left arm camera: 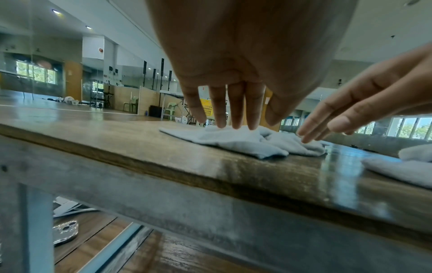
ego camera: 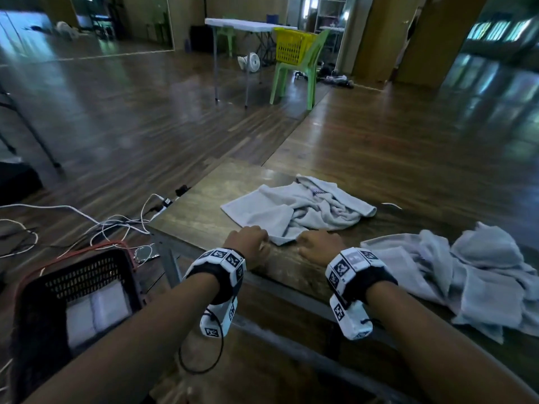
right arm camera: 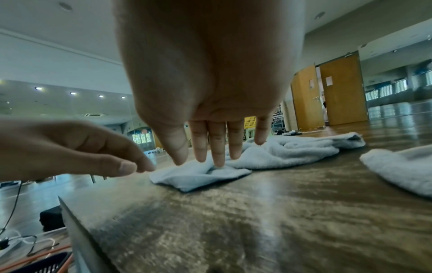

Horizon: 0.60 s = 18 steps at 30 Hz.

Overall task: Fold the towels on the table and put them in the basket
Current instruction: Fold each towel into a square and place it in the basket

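Observation:
A crumpled pale grey towel (ego camera: 297, 208) lies in the middle of the brown table (ego camera: 201, 211). My left hand (ego camera: 250, 237) and right hand (ego camera: 318, 243) are at the towel's near edge, one on each side of its nearest corner. In the left wrist view my left hand's straight fingers (left arm camera: 236, 118) touch the towel (left arm camera: 233, 142). The right wrist view has my right hand's fingertips (right arm camera: 217, 158) pressing down on the towel (right arm camera: 280, 153). A second heap of towels (ego camera: 466, 281) lies to the right. On the floor at the left, a dark basket (ego camera: 84, 275) holds a folded white towel (ego camera: 96, 310).
White and red cables (ego camera: 116, 225) and a power strip (ego camera: 166, 204) lie on the floor left of the table. Far back stand a white folding table (ego camera: 242, 24), a green chair (ego camera: 300, 71) with a yellow basket (ego camera: 294, 49), and a small fan (ego camera: 250, 62).

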Motion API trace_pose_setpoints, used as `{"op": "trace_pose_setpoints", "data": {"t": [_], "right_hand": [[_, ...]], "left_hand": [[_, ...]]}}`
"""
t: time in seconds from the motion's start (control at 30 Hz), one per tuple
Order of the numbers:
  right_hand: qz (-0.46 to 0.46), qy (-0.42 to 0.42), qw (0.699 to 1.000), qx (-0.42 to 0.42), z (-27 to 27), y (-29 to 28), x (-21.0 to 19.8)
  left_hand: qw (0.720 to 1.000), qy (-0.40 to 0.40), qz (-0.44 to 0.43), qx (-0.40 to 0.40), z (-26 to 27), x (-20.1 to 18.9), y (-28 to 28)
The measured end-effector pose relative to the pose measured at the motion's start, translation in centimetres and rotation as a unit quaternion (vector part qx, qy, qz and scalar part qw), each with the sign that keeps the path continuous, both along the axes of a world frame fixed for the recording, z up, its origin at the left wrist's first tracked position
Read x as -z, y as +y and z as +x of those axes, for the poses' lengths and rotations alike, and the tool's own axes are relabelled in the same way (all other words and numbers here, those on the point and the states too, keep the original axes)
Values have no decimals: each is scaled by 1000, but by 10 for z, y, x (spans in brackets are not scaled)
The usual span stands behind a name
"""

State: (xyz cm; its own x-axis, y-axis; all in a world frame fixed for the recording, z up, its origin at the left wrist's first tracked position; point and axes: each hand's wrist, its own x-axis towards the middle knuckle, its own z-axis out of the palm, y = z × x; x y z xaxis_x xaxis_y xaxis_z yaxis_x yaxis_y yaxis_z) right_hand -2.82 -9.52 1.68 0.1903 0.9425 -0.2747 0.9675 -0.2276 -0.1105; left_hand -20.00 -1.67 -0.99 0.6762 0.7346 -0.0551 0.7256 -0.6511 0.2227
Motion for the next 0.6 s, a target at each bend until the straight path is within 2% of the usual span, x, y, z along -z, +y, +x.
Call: {"op": "trace_pose_setpoints", "data": {"t": [0.13,0.3,0.47,0.6], "right_hand": [[13,-40,999,-28,3,18,27],[36,-50,998,-19,6,29,47],[83,-116,989,-41,5,26,42],[105,-89,990,-9,12,12,37]], "left_hand": [[999,-31,12,14,18,23,14],[999,4,33,-16,27,35,18],[999,6,52,-14,26,22,14],[997,-58,48,-2,10,9,12]]}}
